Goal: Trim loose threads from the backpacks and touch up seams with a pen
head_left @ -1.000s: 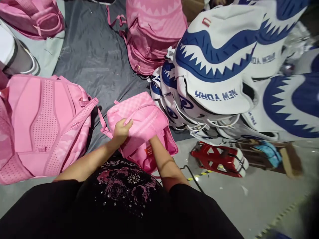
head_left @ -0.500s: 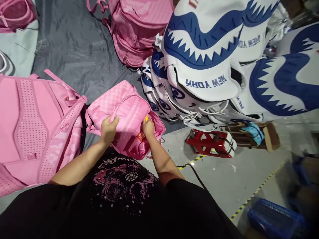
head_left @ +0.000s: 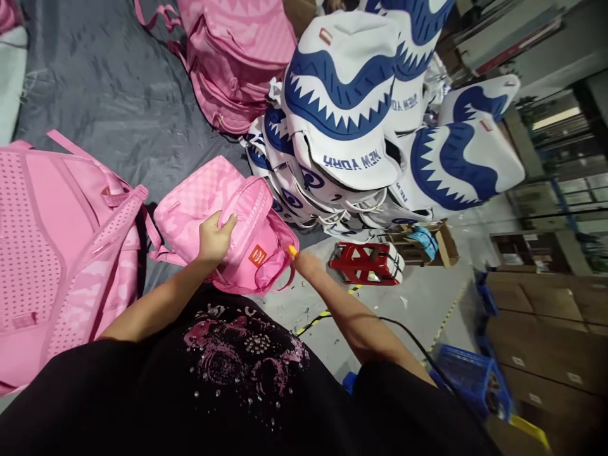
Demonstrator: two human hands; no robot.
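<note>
In front of my body lies a small pink backpack (head_left: pixel 190 197), its front pocket gaping and an orange-red label (head_left: pixel 257 256) showing inside. My left hand (head_left: pixel 216 237) grips the pocket's edge, thumb on top and fingers partly hidden in the fabric. At the pocket's right rim is my right hand (head_left: pixel 306 265), somewhat blurred, closed on a small yellow object (head_left: pixel 292 251). Only the tip of that object shows, so its kind is unclear. A larger pink backpack (head_left: pixel 71 253) lies to the left, with its padded back and straps facing up.
Another pink backpack (head_left: pixel 242 63) stands farther back on the grey cloth (head_left: pixel 95 88). White-and-blue shark-mouth backpacks (head_left: pixel 342 95) are heaped to the right. Beyond the edge are a red-and-white item (head_left: pixel 365 263), a blue crate (head_left: pixel 470 373) and stacked cardboard boxes (head_left: pixel 546 329).
My right hand has moved out of the pocket to the right with the yellow object. The pocket gapes wider, showing the label fully. The view has swung right.
</note>
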